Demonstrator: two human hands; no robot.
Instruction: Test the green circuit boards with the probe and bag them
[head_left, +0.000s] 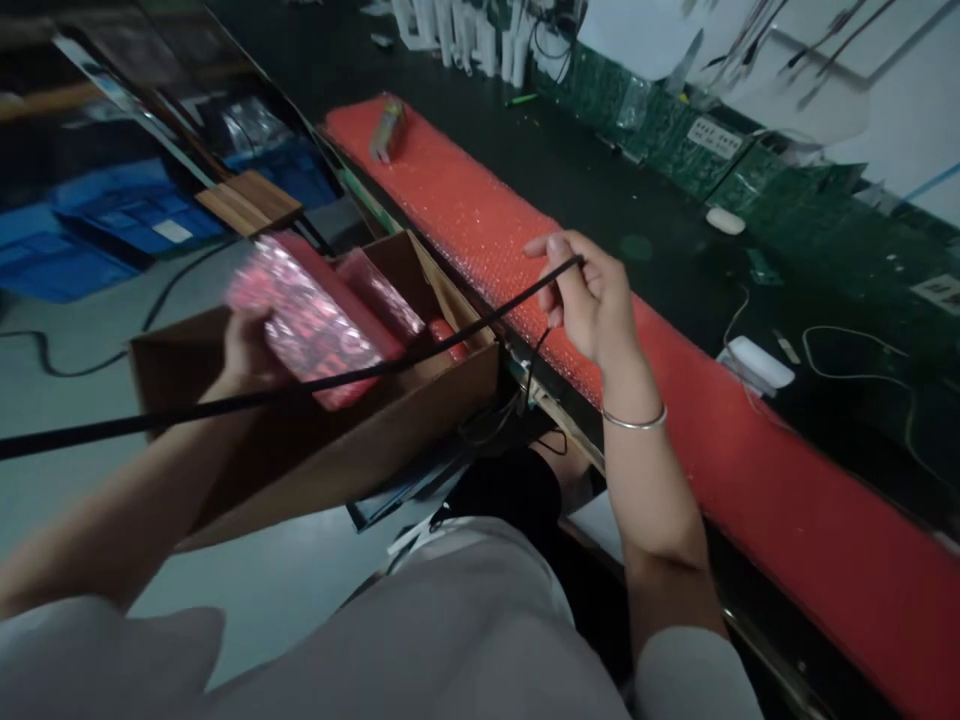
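My left hand (244,350) grips a red bubble-wrapped packet (315,320) over an open cardboard box (390,430) that holds more such packets (382,295). My right hand (589,300) is raised above the red bubble-wrap strip (480,215) on the bench, its fingers pinched on a black cable (375,372). The cable runs taut from those fingers leftward, across the box and my left forearm, to the picture's left edge. A silver bangle (636,420) circles my right wrist.
A small wrapped item (388,128) lies at the strip's far end. Green circuit boards (675,130), white parts (754,362) and thin wires (855,350) lie on the dark bench (570,170). Blue trays (112,220) and a wooden block (251,198) sit on the floor at left.
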